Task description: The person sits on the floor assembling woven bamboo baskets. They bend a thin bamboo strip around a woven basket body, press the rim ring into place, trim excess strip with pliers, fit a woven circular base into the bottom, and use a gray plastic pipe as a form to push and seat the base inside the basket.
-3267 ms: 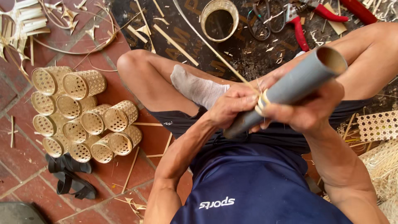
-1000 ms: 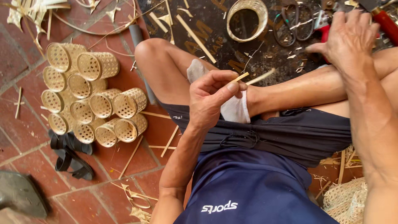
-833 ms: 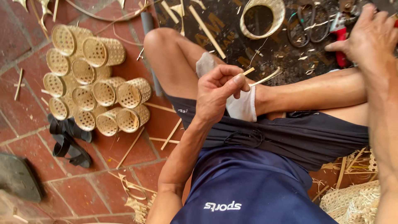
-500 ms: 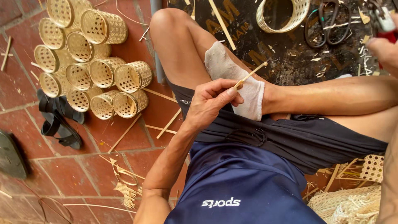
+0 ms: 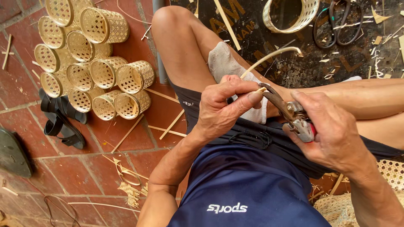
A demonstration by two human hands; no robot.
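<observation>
Thin pale cane strip [image 5: 269, 56], curved, tip betw. pruner [image 5: 290, 115] blades

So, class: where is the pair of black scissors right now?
The black scissors lie at the top right, on the dark mat, just right of the woven ring.

floor: red brick tiles [image 5: 75, 168] | dark board [image 5: 294, 59] | daylight
</observation>
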